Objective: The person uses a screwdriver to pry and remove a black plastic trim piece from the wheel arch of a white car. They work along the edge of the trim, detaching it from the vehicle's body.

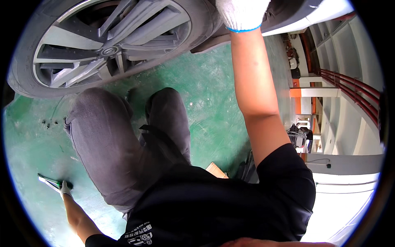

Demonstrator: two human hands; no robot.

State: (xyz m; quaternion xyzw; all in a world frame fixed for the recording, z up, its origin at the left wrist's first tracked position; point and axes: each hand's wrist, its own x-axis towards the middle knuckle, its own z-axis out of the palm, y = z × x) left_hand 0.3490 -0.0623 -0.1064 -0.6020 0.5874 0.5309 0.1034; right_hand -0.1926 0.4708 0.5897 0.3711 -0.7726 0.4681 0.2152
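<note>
At the lower left, my left hand [65,189], in a pale glove, is closed around a slim green tool with a bright white strip [49,182], held out low over the green floor. The tool's exact kind is too small to make out. My right arm reaches straight up past the wheel. A white knit glove with a blue cuff covers my right hand [242,13], which is at the car's wheel arch [284,16] behind the tyre. The picture's upper edge cuts off its fingers, so what they touch is hidden. A car wheel [110,51] with grey spokes fills the upper left.
My bent knees [98,136] are close to the tyre [207,20]. Behind me on the green floor [210,99] lies a piece of cardboard [216,170], near dark items [246,166]. Dark specks dot the floor at left. Red pipes [349,88] run along the ceiling at right.
</note>
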